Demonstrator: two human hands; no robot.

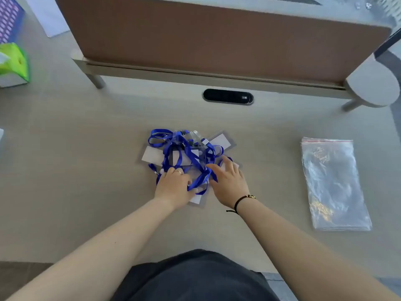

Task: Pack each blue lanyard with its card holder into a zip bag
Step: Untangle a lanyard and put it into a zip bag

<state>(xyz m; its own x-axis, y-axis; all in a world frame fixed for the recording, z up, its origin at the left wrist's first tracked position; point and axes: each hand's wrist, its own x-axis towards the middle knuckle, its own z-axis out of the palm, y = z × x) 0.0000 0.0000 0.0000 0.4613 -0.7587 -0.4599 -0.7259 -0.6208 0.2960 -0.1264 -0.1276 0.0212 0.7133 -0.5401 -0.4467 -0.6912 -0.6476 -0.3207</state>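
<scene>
This looks like an office workstation. The pale wood-grain counter [86, 131] carries a brown fabric-faced divider screen [217, 40] on grey metal feet, the kind that separates facing desks. Set into the counter just before the screen is a black oval cable port [227, 96]. At the far left stand a green tissue box [15, 66] and white paper sheets [50, 16].

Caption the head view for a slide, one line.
Both hands, left and right, rest on a tangled pile of blue lanyards and card holders; zip bags wait alongside.
</scene>
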